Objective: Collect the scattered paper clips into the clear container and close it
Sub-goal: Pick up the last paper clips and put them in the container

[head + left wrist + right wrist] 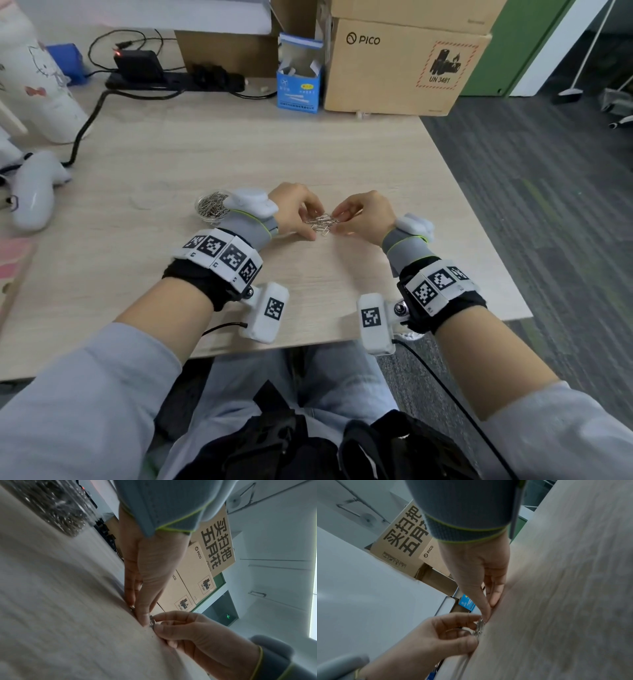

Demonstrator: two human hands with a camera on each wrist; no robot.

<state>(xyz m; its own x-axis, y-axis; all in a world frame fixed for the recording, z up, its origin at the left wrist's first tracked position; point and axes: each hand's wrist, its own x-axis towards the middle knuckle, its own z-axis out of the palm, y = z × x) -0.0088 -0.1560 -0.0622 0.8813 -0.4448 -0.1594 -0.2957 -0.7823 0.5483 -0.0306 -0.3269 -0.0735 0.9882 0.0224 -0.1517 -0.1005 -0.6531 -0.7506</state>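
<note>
A small heap of silver paper clips (321,223) lies on the wooden table (205,154) between my two hands. My left hand (313,222) curls its thumb and fingers round the heap's left side. My right hand (337,222) pinches the right side. The left wrist view has my left hand (139,613) with fingertips down on the table and the right hand (171,630) gripping the clips (152,621). Seen from the right wrist, the right hand (489,611) and left hand (453,632) meet at the clips (479,628). The clear round container (210,207) stands uncovered, full of clips, left of my left wrist.
A white controller (34,195) lies at the left edge, with a black power strip (174,82) and cables behind it. A small blue box (298,85) and a PICO carton (404,68) stand at the back. The table's right edge (479,219) runs close to my right hand.
</note>
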